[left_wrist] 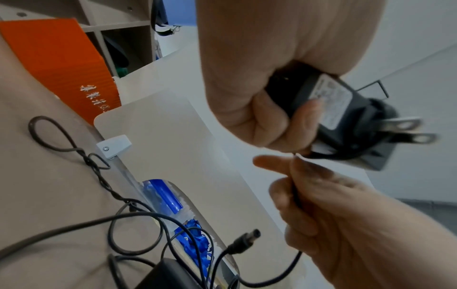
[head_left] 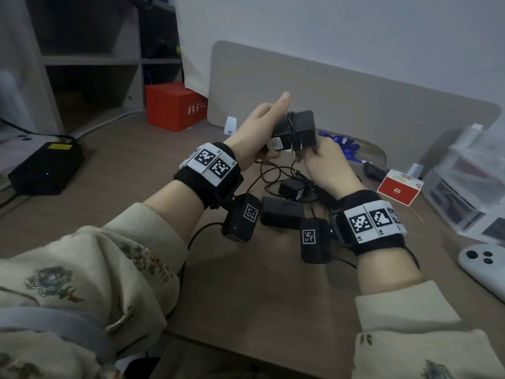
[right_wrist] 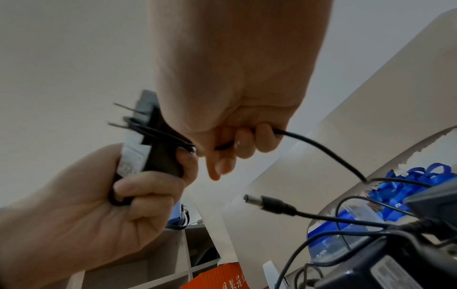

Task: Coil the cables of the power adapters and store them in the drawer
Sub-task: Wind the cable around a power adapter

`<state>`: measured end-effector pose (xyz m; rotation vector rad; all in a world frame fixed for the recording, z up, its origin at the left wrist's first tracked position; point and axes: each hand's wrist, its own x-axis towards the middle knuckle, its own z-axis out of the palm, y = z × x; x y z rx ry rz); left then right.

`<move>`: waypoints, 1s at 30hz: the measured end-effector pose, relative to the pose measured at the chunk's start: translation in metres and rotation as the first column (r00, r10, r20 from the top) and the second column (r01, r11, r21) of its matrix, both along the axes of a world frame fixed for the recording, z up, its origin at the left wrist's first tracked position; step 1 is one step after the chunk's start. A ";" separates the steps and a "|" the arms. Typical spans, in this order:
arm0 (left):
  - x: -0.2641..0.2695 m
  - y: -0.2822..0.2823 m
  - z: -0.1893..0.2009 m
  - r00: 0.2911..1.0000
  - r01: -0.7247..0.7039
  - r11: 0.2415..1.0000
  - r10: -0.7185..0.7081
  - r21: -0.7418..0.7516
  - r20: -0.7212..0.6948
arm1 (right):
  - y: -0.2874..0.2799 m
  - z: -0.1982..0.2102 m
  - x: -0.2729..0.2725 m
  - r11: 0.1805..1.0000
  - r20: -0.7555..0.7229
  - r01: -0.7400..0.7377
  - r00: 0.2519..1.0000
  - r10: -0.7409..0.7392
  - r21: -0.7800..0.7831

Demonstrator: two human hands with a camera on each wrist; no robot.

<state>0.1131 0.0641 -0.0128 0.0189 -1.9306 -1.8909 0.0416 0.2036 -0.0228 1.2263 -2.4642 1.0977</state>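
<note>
Both hands are up over the desk, working on one black power adapter. Left hand grips the adapter body w/ fingers curled round it; index finger sticks out straight past the top. In the left wrist view the adapter's white label and two metal prongs show, prongs pointing away from the palm. A few turns of its thin black cable are already wrapped round the body, near the prongs.

Right hand sits just below and right of the adapter, fingers curled round the cable, pinching it close to the wraps. From that fist the cable hangs down to the desk & ends in a barrel plug, loose, not held.

On the desk under the hands: approx. two more black adapters in a tangle of uncoiled cables. Can't tell which cable belongs to which.

Elsewhere: orange-red box at back left by a shelf unit, black box w/ yellow sticker far left, beige divider panel at the back, blue ribbon stuff by it, small red card, clear drawer unit at right, white controller at the right edge. Can't tell if any drawer is open.
</note>
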 end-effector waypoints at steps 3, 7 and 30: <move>-0.003 0.003 -0.001 0.987 -0.158 0.987 0.158 -0.023 -0.007 | -0.003 0.001 0.000 0.992 -0.027 0.037 0.999 -0.034 0.119; -0.005 0.004 -0.002 0.972 -0.224 0.975 0.224 0.004 -0.075 | -0.002 0.002 0.003 0.985 -0.039 0.014 0.999 -0.007 0.171; -0.013 -0.028 -0.017 0.842 -0.535 0.783 0.525 -0.318 -0.125 | 0.005 0.008 0.012 0.986 -0.383 0.097 0.923 -0.039 0.133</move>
